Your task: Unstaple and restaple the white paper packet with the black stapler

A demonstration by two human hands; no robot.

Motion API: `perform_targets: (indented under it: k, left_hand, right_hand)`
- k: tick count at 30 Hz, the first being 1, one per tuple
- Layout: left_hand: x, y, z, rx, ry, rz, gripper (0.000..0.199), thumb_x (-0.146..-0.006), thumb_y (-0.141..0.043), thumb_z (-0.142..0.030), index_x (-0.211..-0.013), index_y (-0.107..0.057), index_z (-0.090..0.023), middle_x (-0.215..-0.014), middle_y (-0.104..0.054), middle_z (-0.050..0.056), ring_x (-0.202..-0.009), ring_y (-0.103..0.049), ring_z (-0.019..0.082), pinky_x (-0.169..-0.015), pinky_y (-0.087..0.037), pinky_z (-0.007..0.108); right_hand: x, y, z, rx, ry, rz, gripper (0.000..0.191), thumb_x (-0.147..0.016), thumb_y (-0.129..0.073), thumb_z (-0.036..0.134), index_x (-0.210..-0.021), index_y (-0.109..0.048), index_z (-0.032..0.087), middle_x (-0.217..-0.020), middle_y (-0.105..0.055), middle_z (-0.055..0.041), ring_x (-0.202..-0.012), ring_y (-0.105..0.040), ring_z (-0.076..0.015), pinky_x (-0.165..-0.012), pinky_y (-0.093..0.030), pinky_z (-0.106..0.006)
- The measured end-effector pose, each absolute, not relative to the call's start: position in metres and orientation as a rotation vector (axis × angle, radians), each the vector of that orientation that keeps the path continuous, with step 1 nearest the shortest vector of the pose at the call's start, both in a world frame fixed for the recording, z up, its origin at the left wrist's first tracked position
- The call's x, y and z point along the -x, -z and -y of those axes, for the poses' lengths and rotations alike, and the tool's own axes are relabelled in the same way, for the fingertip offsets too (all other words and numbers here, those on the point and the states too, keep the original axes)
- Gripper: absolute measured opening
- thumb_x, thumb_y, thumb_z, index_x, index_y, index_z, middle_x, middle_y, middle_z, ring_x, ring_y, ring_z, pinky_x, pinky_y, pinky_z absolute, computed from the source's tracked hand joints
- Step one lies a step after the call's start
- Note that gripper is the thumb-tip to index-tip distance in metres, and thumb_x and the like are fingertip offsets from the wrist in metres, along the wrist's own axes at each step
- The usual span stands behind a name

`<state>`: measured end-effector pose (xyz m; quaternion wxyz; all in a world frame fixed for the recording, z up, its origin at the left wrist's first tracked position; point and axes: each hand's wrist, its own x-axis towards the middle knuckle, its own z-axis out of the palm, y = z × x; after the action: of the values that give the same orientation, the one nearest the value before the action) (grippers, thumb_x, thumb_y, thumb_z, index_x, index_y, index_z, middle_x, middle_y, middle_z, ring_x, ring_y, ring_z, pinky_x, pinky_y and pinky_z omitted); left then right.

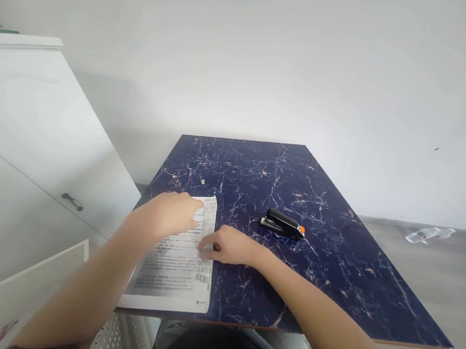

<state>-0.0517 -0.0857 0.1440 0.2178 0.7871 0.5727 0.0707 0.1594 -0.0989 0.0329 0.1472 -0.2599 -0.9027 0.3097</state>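
A printed sheet of paper (171, 275) lies along the left front of the dark blue marbled table (251, 171). Along its right side runs a narrow strip with differently printed text, which looks folded or curled. My left hand (171, 212) rests over the upper part of the paper, fingers stretched toward that strip. At the right edge, my right hand (229, 245) has bent fingers and thumb on the paper, a small gap showing between them. A black stapler (282, 223) with an orange end sits beyond my right hand, apart from it.
A tiny pale scrap (203, 182) is on the table farther back. To the left stands a white cabinet (40, 130) with a dark handle. A white perforated bin or rack (114, 342) is below the table's left front. Clear plastic (428, 234) lies on the floor at right.
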Motion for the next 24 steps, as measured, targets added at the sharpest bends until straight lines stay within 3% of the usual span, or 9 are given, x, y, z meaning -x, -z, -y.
perform_targets:
  k: [5, 9, 13, 17, 21, 24]
  left_hand:
    - [0.042, -0.145, 0.07, -2.173, 0.14, -1.543, 0.036, -0.068, -0.077, -0.031, -0.103, -0.075, -0.025, -0.088, -0.073, 0.008, -0.078, -0.066, 0.03, -0.074, -0.045, 0.035]
    - [0.037, -0.135, 0.055, -2.253, 0.345, -1.5, 0.03, -0.069, -0.075, -0.029, -0.099, -0.075, -0.026, -0.087, -0.072, 0.008, -0.074, -0.064, 0.027, -0.073, -0.047, 0.036]
    - [0.011, -0.113, 0.05, -2.461, 0.374, -1.418, 0.012, -0.076, -0.064, -0.019, -0.085, -0.072, -0.021, -0.083, -0.069, 0.009, -0.07, -0.064, 0.024, -0.074, -0.049, 0.036]
    - [-0.021, -0.074, 0.051, -2.685, 0.178, -1.338, 0.008, -0.079, -0.063, -0.016, -0.085, -0.068, -0.019, -0.093, -0.067, 0.014, -0.087, -0.065, 0.03, -0.078, -0.05, 0.039]
    - [-0.04, -0.03, 0.051, -2.658, -0.383, -1.361, 0.029, -0.084, -0.049, -0.004, -0.106, -0.061, -0.018, -0.105, -0.062, 0.013, -0.1, -0.06, 0.027, -0.088, -0.049, 0.039]
    - [-0.045, -0.008, 0.05, -2.533, -0.721, -1.21, 0.028, -0.089, -0.042, -0.004, -0.105, -0.058, -0.019, -0.108, -0.057, 0.01, -0.103, -0.057, 0.024, -0.096, -0.047, 0.039]
  right_hand:
    - [-0.159, -0.028, 0.096, 0.793, -0.762, 2.595, 0.03, -0.087, -0.073, 0.039, -0.11, -0.078, 0.021, -0.065, -0.068, -0.0005, -0.058, -0.057, -0.0138, -0.063, -0.038, -0.025]
    - [-0.157, -0.023, 0.098, 0.749, -0.671, 2.646, 0.023, -0.09, -0.069, 0.035, -0.108, -0.078, 0.023, -0.073, -0.072, -0.0019, -0.064, -0.061, -0.0145, -0.065, -0.038, -0.025]
    - [-0.165, -0.031, 0.097, 0.603, -0.702, 2.661, 0.025, -0.092, -0.068, 0.046, -0.099, -0.078, 0.024, -0.073, -0.072, -0.0012, -0.064, -0.06, -0.014, -0.063, -0.038, -0.024]
    - [-0.203, -0.065, 0.089, 0.583, -0.777, 2.46, 0.037, -0.089, -0.067, 0.056, -0.081, -0.076, 0.022, -0.07, -0.068, -0.0026, -0.063, -0.056, -0.0143, -0.066, -0.042, -0.027]
    - [-0.271, -0.099, 0.074, 1.038, -0.702, 2.142, 0.045, -0.081, -0.069, 0.065, -0.076, -0.071, 0.021, -0.061, -0.058, -0.0015, -0.053, -0.043, -0.0133, -0.056, -0.036, -0.029]
    - [-0.322, -0.109, 0.062, 1.331, -0.717, 2.062, 0.045, -0.077, -0.07, 0.066, -0.079, -0.068, 0.021, -0.062, -0.054, -0.0001, -0.055, -0.042, -0.013, -0.057, -0.036, -0.029]
